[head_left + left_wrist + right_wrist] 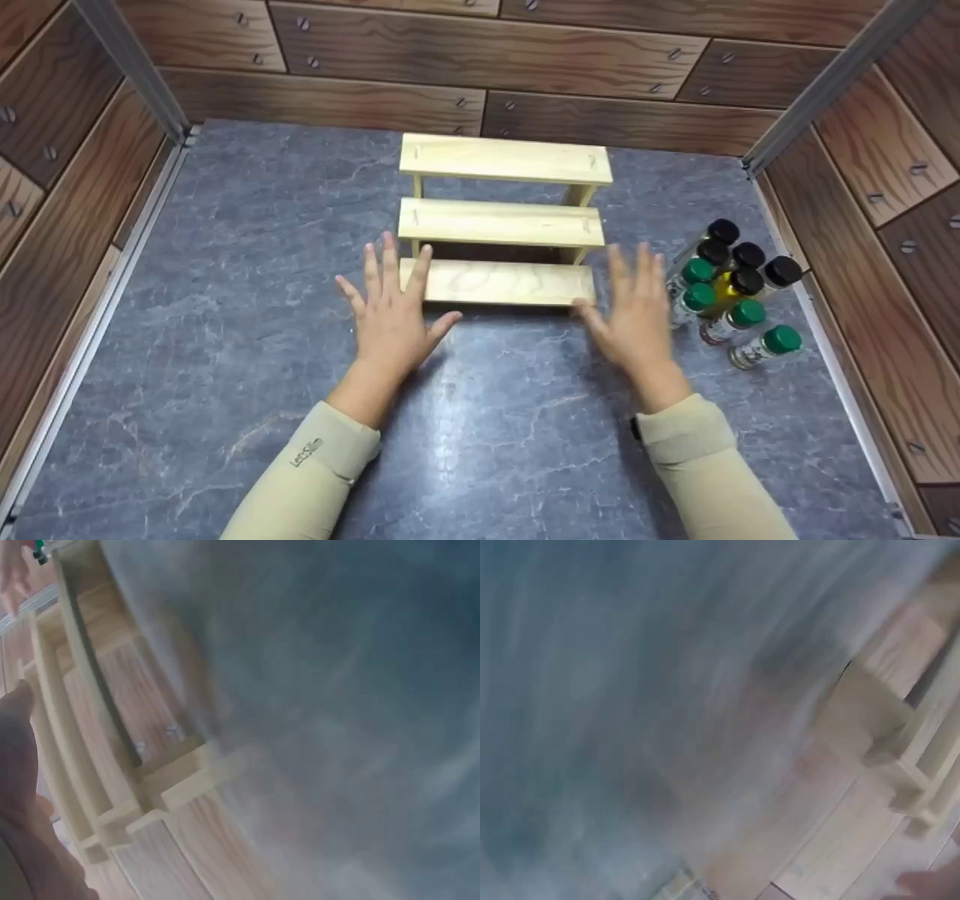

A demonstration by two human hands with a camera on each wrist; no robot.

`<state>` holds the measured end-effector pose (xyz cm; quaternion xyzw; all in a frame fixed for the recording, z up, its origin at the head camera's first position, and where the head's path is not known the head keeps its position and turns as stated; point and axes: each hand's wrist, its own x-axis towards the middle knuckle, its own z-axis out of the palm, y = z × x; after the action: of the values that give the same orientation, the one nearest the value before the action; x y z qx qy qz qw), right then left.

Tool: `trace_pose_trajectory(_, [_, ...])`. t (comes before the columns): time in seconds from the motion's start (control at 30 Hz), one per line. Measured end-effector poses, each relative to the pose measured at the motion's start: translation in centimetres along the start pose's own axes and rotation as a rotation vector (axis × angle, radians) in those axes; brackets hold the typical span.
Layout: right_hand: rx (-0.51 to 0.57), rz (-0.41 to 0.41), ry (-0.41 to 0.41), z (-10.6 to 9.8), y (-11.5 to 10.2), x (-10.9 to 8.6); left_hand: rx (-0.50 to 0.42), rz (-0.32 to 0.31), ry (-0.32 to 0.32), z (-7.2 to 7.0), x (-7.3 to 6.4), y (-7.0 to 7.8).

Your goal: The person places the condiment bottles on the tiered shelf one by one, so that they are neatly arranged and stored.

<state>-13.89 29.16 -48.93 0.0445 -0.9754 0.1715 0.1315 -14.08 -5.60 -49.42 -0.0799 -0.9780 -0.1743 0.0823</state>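
Rack (502, 225) stands upright on the table (247, 300), centre and toward the back wall (495, 60), three tiers stepping up away from me. Left hand (388, 326): fingers straight and spread wide, thumb out, nothing held. It overlaps the rack's front left corner in the head view; I can't tell whether it touches. Right hand (637, 326): fingers extended, blurred, nothing held that I can see. Thumb is at the front right corner, contact also unclear. Wrist views too smeared to settle it.

I read the step as two-handed work on the rack, one hand per end. I'd keep both hands level and matched, pressing low on the sides rather than on one tier's edge. Equal push from each end, or it will likely yaw. Light wood by the look of it, so small nudges; check its front edge stays square to me.

Watch the right side: bottles (747, 283) cluster just beyond that hand, green and black caps, tall and probably easy to tip. I'd keep that wrist tucked in, no outward sweep.
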Motion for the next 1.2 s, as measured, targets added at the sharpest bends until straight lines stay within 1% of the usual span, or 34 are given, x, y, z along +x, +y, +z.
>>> trace_pose_trajectory(0.07, [0.012,-0.002,0.115,-1.1,0.8,0.4,-0.066,-0.036,0.015,-0.1,-0.1,-0.3])
trace_pose_trajectory(0.13, [0.035,0.028,0.222,-2.2,1.8,0.7,-0.156,-0.096,0.011,0.0,-0.2,-0.6])
trace_pose_trajectory(0.2, [0.048,0.095,0.295,-3.1,3.1,0.7,-0.262,-0.173,-0.011,0.2,-0.4,-0.9])
trace_pose_trajectory(0.27, [0.054,0.179,0.33,-3.8,4.2,0.2,-0.374,-0.262,-0.027,0.5,-0.7,-1.1])
trace_pose_trajectory(0.33, [0.052,0.259,0.33,-4.3,5.2,-0.3,-0.473,-0.341,-0.031,0.9,-0.9,-1.3])
trace_pose_trajectory(0.37, [0.05,0.296,0.317,-4.4,5.5,-0.6,-0.518,-0.375,-0.026,1.0,-0.9,-1.4])
trace_pose_trajectory(0.47, [0.046,0.357,0.271,-4.3,6.1,-1.3,-0.616,-0.442,0.007,1.5,-0.9,-1.7])
trace_pose_trajectory(0.57, [0.041,0.392,0.235,-4.0,6.3,-1.7,-0.706,-0.484,0.049,2.0,-0.8,-1.9])
trace_pose_trajectory(0.63, [0.034,0.415,0.226,-3.8,6.4,-1.8,-0.768,-0.515,0.084,2.2,-0.7,-2.0])
trace_pose_trajectory(0.7, [0.03,0.433,0.236,-3.8,6.4,-1.9,-0.828,-0.551,0.126,2.5,-0.4,-2.0])
trace_pose_trajectory(0.77, [0.027,0.45,0.25,-3.8,6.5,-1.9,-0.894,-0.602,0.163,2.8,-0.1,-1.9])
trace_pose_trajectory(0.8, [0.032,0.458,0.259,-3.9,6.5,-2.0,-0.935,-0.629,0.172,2.9,0.1,-1.8])
trace_pose_trajectory(0.9, [0.065,0.482,0.283,-3.9,6.7,-2.1,-1.093,-0.725,0.171,3.4,0.6,-1.7])
trace_pose_trajectory(0.97, [0.089,0.484,0.312,-3.8,6.7,-2.2,-1.177,-0.789,0.15,3.5,0.8,-1.7])
trace_pose_trajectory(1.03, [0.105,0.461,0.359,-3.6,6.7,-2.3,-1.231,-0.836,0.131,3.6,0.8,-1.7])
trace_pose_trajectory(1.1, [0.117,0.409,0.427,-3.6,6.4,-2.4,-1.26,-0.864,0.122,3.5,0.7,-1.8])
trace_pose_trajectory(1.2, [0.146,0.289,0.532,-3.8,5.2,-2.0,-1.285,-0.884,0.108,3.3,0.6,-1.9])
